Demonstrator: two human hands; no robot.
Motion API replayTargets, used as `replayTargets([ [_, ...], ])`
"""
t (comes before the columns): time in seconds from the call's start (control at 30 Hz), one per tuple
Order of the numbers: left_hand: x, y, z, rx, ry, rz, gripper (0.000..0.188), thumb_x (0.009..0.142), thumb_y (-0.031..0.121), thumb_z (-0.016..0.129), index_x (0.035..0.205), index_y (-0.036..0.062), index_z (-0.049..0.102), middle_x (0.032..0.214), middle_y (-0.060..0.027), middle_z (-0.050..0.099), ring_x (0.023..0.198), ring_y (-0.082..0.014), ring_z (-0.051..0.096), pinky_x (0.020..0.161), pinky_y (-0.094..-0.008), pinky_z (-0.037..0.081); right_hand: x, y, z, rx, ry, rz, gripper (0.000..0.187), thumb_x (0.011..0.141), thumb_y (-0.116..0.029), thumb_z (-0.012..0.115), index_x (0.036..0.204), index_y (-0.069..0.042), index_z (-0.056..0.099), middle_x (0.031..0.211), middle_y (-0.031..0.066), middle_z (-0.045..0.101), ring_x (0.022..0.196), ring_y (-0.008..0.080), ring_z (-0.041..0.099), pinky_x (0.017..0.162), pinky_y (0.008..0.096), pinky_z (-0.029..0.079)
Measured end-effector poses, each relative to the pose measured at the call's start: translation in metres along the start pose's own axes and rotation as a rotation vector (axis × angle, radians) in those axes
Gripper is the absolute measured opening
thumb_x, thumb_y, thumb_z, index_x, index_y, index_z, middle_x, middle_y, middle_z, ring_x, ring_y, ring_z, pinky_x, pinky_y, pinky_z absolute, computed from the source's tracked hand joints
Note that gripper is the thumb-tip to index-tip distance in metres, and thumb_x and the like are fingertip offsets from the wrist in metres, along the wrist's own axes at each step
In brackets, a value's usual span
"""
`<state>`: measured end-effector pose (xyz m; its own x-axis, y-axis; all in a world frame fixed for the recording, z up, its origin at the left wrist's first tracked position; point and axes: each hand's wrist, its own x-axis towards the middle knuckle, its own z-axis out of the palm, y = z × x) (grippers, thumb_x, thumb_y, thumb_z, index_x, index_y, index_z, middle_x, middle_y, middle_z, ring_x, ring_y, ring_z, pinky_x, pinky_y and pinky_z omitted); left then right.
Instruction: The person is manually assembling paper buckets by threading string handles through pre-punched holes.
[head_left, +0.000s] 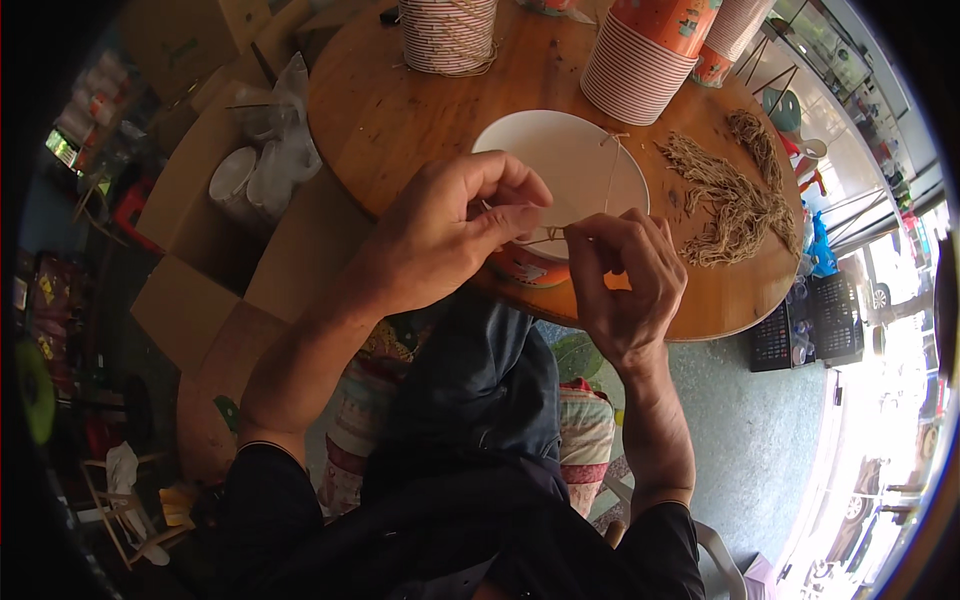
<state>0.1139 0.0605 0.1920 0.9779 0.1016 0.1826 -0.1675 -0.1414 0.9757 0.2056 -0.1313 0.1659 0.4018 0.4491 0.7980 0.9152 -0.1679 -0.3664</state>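
A wide paper bucket (560,150), white inside with an orange printed outside, stands at the near edge of the round wooden table. Over its near rim, my left hand (470,220) pinches a thin tan string with thumb and forefinger. The fingers of my right hand (625,270) close on the same string (548,236), which makes a small loop or knot between the hands. From there a strand runs across the bucket's mouth to the far right rim, where another knot shows. My hands partly hide the bucket's near wall.
Bundles of tan string (735,195) lie at the table's right. Stacked paper buckets (640,75) stand behind, with another string-draped stack (448,35) at the far left. An open cardboard box (190,210) with white buckets sits left of the table (390,130); a black crate (815,320) stands to the right.
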Motion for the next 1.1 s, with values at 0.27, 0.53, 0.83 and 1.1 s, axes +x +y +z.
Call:
replayTargets([
  [0.27, -0.005, 0.011, -0.004, 0.244, -0.025, -0.005, 0.014, 0.1, 0.008, 0.069, 0.111, 0.0006, 0.073, 0.09, 0.0007, 0.07, 0.076, -0.0028, 0.059, 0.069, -0.0225, 0.05, 0.012, 0.004, -0.007, 0.032, -0.087, 0.034, 0.014, 0.082, 0.004, 0.075, 0.09, -0.005, 0.068, 0.071, 0.0018, 0.058, 0.06, 0.0149, 0.055, 0.066, 0.031, 0.043],
  [0.53, -0.008, 0.005, 0.0, 0.456, 0.034, 0.079, 0.007, 0.092, 0.004, 0.078, 0.095, -0.0013, 0.075, 0.084, -0.0034, 0.073, 0.072, -0.0058, 0.065, 0.065, -0.0245, 0.052, 0.016, 0.002, -0.007, -0.002, -0.107, -0.148, 0.017, 0.082, 0.005, 0.078, 0.093, -0.004, 0.069, 0.074, 0.0054, 0.063, 0.062, 0.0188, 0.056, 0.066, 0.0334, 0.046],
  [0.83, -0.013, -0.003, -0.009, 0.529, -0.041, 0.397, 0.01, 0.09, -0.001, 0.075, 0.09, 0.0017, 0.066, 0.087, -0.0078, 0.068, 0.081, -0.0203, 0.069, 0.071, -0.0332, 0.054, 0.019, 0.022, -0.021, -0.036, 0.207, 0.09, 0.009, 0.09, 0.004, 0.073, 0.093, -0.002, 0.067, 0.079, 0.0082, 0.066, 0.063, 0.0205, 0.06, 0.056, 0.0337, 0.048],
  [1.1, 0.002, -0.021, -0.013, 0.588, 0.18, 0.647, 0.011, 0.096, 0.002, 0.069, 0.101, 0.0019, 0.059, 0.087, -0.0164, 0.065, 0.081, -0.036, 0.068, 0.072, -0.0416, 0.054, 0.016, 0.021, -0.028, 0.004, 0.253, -0.009, 0.015, 0.089, 0.004, 0.072, 0.087, -0.001, 0.058, 0.075, 0.0098, 0.061, 0.063, 0.0209, 0.056, 0.06, 0.0318, 0.045],
])
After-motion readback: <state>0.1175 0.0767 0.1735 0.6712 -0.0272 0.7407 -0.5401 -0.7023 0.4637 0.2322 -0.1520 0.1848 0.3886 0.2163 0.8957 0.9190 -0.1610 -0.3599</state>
